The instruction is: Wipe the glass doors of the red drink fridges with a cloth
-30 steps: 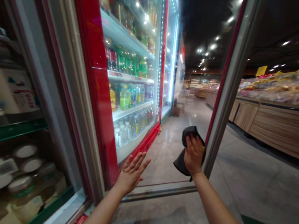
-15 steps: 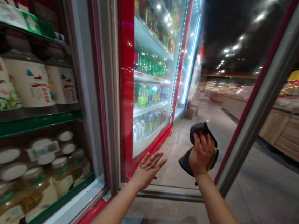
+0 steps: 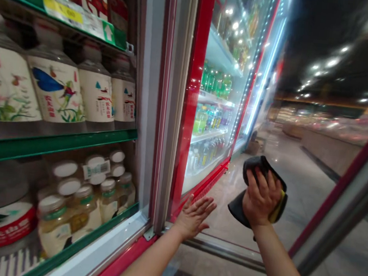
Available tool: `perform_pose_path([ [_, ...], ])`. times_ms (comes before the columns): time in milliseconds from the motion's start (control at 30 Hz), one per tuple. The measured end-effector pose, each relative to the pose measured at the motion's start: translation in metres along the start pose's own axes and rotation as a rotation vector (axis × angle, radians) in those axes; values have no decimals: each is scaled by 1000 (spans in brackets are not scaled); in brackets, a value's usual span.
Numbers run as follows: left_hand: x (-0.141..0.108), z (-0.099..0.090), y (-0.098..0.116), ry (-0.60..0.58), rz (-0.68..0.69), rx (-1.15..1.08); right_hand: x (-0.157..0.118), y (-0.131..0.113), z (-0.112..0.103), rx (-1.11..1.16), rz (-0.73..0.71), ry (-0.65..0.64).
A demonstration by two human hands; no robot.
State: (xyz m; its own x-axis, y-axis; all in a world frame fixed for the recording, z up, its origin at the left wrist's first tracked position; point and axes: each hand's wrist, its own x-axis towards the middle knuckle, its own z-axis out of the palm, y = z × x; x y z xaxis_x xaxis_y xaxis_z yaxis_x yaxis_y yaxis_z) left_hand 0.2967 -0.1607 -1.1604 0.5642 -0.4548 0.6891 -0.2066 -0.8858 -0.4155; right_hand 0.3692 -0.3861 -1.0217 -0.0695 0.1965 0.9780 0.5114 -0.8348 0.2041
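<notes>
My right hand (image 3: 261, 197) spreads its fingers over a folded black and yellow cloth (image 3: 238, 206) and holds it flat, seemingly against the glass of an open cooler door (image 3: 336, 213). To its left, my left hand (image 3: 196, 217) has its fingers stretched out and nothing in it. It is near the lower part of the same glass, close to the door's hinge side; whether it touches the pane I cannot tell. Both hands are above the door's bottom rail (image 3: 225, 248).
On the left, shelves of the open cooler hold large labelled bottles (image 3: 57, 86) and smaller white-capped bottles (image 3: 83, 202). Through the glass I see a red-framed, lit drink cooler (image 3: 191, 112), the tiled floor (image 3: 273, 155) and a long display counter (image 3: 326, 147).
The view has turned left, so more of the shelves shows and the door frame sits further right. My right hand stays on the cloth; the left remains spread.
</notes>
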Motion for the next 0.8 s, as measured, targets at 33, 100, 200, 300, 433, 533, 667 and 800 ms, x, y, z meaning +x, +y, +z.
perform_pose_path([
  [33,1,-1,1,0,-2,2,11,-12,6,13,4,-4],
  [100,1,-1,3,0,-12,14,30,-32,15,71,-108,-71],
  [200,1,0,5,-37,-25,21,49,-37,22,238,-534,-244],
  [300,0,1,7,-106,-22,9,66,-24,25,377,-866,-357],
  [433,1,7,9,-194,-34,-7,84,-33,36,345,-705,-358],
  [533,3,15,10,-230,-53,-46,87,-51,47,408,-856,-371],
  [667,5,19,11,-232,-68,-83,96,-59,54,521,-1244,-457],
  [800,4,15,9,-192,-46,-49,108,-70,59,485,-1185,-426],
])
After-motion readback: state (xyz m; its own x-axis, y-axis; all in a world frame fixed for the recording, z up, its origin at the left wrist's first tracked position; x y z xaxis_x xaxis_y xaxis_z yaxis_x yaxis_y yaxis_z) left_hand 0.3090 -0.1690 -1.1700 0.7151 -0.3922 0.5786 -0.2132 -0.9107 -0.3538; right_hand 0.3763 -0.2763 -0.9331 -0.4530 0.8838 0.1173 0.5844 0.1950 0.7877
